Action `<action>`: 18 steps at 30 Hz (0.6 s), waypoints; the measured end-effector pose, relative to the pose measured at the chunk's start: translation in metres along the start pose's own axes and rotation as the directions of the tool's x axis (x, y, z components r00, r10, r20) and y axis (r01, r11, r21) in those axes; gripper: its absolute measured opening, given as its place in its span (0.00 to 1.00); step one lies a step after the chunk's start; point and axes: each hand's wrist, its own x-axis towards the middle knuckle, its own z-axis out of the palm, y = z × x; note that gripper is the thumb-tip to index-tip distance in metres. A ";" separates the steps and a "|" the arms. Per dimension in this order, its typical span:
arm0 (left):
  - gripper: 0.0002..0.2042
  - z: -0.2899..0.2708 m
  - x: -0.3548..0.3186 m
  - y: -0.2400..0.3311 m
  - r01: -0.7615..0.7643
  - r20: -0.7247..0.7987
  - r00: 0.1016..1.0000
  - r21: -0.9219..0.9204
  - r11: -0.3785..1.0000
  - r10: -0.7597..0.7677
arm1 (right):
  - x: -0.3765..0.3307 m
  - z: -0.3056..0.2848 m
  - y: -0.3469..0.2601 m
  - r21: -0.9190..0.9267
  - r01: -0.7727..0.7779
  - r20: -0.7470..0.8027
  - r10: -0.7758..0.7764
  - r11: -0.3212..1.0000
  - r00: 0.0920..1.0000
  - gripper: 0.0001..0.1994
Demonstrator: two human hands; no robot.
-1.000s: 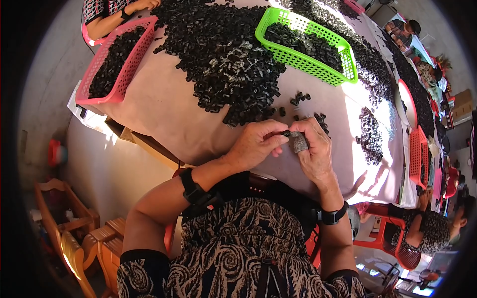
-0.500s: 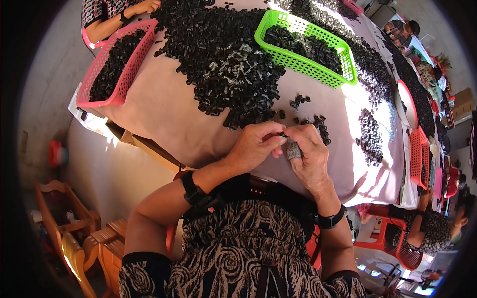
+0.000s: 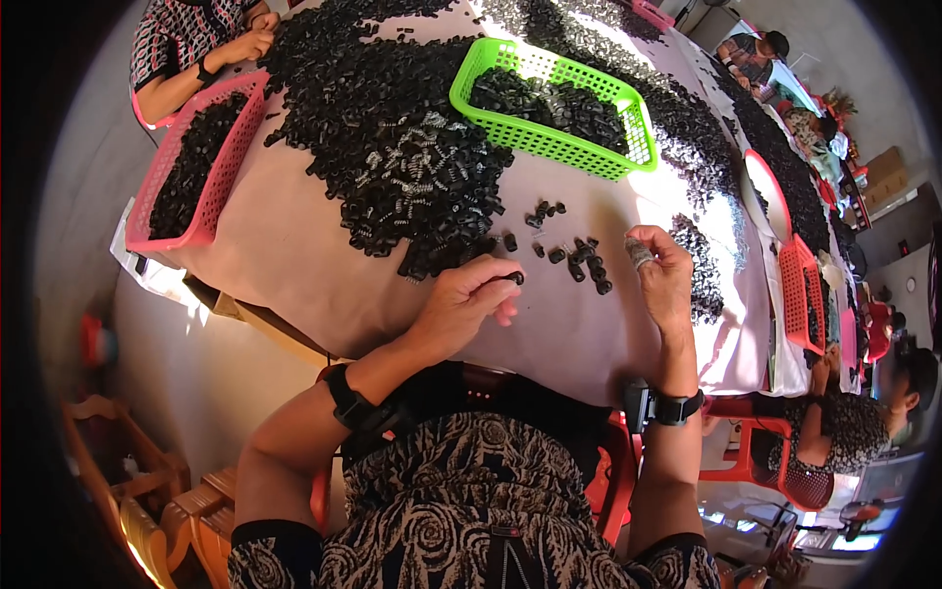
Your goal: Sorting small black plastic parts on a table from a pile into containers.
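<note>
My left hand (image 3: 459,306) pinches a small black cylindrical plastic part (image 3: 514,278) between thumb and fingertips, just above the near part of the cloth-covered table. To its right, my right hand (image 3: 667,280) is raised apart from it with the fingers curled together. A grey wrap covers one of its fingers, and whatever the fingertips hold, if anything, is too small to make out. Between the hands lie several loose black parts (image 3: 579,263). Beyond my left hand spreads a large heap of black parts (image 3: 392,147), with metal springs (image 3: 417,152) scattered on top.
A green basket (image 3: 549,145) of black parts stands beyond my hands, and a pink basket (image 3: 221,211) sits at the left edge. Another person's hand (image 3: 250,44) works at the far left. More black parts (image 3: 699,265) and a red basket (image 3: 803,294) lie to the right.
My hands have separated: the right one has moved right and slightly up, and the left one has drawn a little left and down with the black part. The view has shifted slightly.
</note>
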 end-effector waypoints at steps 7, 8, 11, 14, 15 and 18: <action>0.09 0.001 0.001 0.000 -0.010 0.012 1.000 -0.007 1.000 0.010 | 0.014 0.002 0.017 -0.130 0.153 0.209 -0.124 0.980 0.970 0.10; 0.09 0.000 0.000 0.000 -0.011 0.007 1.000 -0.005 1.000 0.011 | 0.015 0.006 0.007 -0.179 0.150 0.233 -0.106 0.972 0.967 0.09; 0.08 -0.001 -0.001 -0.003 -0.019 0.001 1.000 -0.008 1.000 0.019 | 0.018 0.014 0.001 -0.251 0.186 0.279 -0.113 0.950 0.954 0.09; 0.08 0.000 0.000 -0.006 -0.007 -0.017 1.000 -0.039 0.999 0.006 | 0.020 0.016 -0.002 -0.286 0.244 0.308 -0.152 0.927 0.939 0.09; 0.09 0.000 0.000 -0.006 0.001 -0.015 1.000 -0.020 1.000 -0.001 | 0.021 0.017 -0.002 -0.295 0.265 0.316 -0.168 0.918 0.934 0.09; 0.10 -0.001 0.000 -0.006 0.012 -0.013 1.000 -0.006 1.000 -0.012 | 0.025 0.019 0.003 -0.264 0.228 0.306 -0.143 0.937 0.941 0.10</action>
